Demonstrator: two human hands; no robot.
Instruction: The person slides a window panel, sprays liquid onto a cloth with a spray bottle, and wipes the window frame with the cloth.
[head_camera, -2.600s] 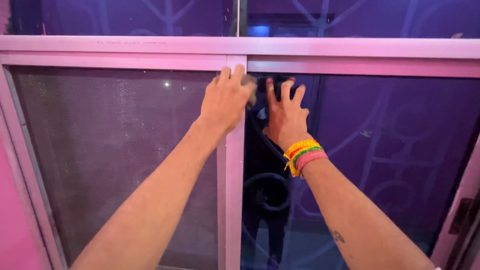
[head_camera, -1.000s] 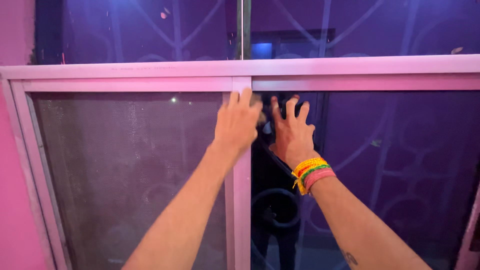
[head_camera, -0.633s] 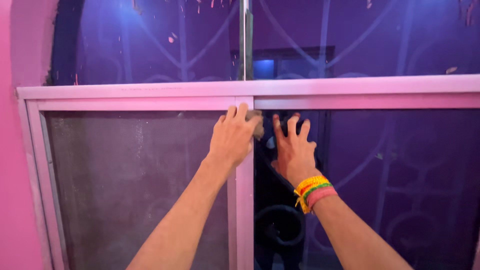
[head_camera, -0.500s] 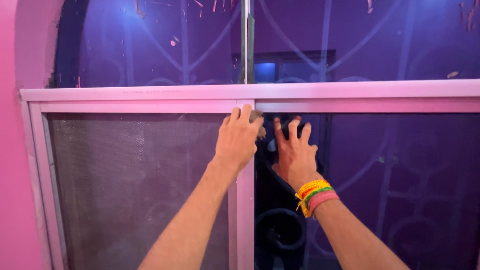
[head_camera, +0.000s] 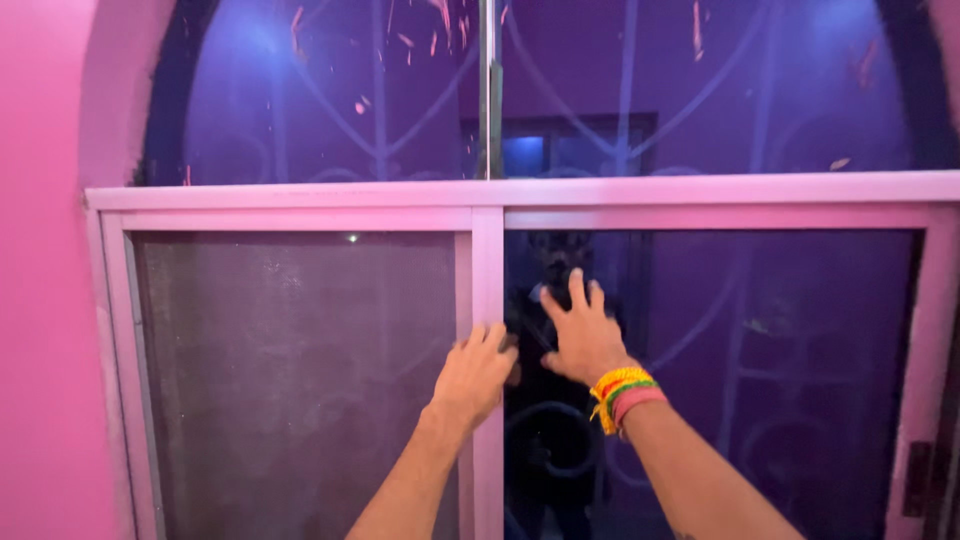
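1. Two bare hands press on a pale pink metal-framed sliding window (head_camera: 690, 188) set in a pink wall (head_camera: 45, 300).
2. The left hand (head_camera: 473, 375) lies against the pink upright centre bar (head_camera: 487, 290) of the frame, fingers curled close together over its edge; whether they clamp anything small there I cannot tell, since the palm side is hidden. The grip on the edge looks suited to pushing or steadying the sash.
3. The right hand (head_camera: 580, 335), with yellow, green and pink thread bands (head_camera: 622, 392) at the wrist, rests flat on the dark glass pane (head_camera: 760, 370), fingers spread apart and holding nothing, seemingly to brace the pane.
4. The dusty grey mesh screen panel (head_camera: 290, 380) fills the left half, just beside the left hand.
5. Above the frame, a paint-flecked upper pane (head_camera: 330, 90) shows a curved grille behind it.
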